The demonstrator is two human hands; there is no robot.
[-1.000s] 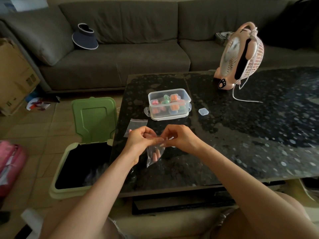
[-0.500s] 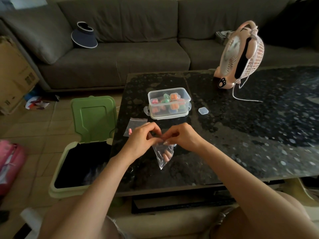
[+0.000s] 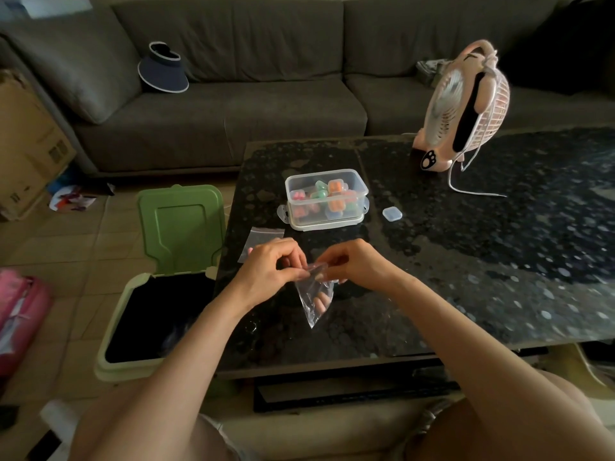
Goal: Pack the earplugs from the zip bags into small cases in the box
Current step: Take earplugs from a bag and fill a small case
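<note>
My left hand [image 3: 269, 271] and my right hand [image 3: 352, 262] both pinch the top edge of a small clear zip bag [image 3: 314, 299] above the dark table [image 3: 466, 261]. Pale earplugs show inside the hanging bag. Behind the hands stands a clear plastic box [image 3: 326, 198] with several small cases of coloured earplugs in it. One small clear case [image 3: 392, 214] lies on the table to the right of the box. Another zip bag [image 3: 261, 239] lies flat beyond my left hand, partly hidden by it.
A pink desk fan [image 3: 466, 104] with a white cable stands at the table's back right. On the floor to the left is an open bin [image 3: 146, 324] with a green lid [image 3: 181, 227]. A grey sofa [image 3: 233, 104] with a visor cap [image 3: 163, 73] lies behind.
The bag has swung a little to the right and hangs lower under my fingers. Both hands have stayed together at its top edge, with the fingers shifting along it.
</note>
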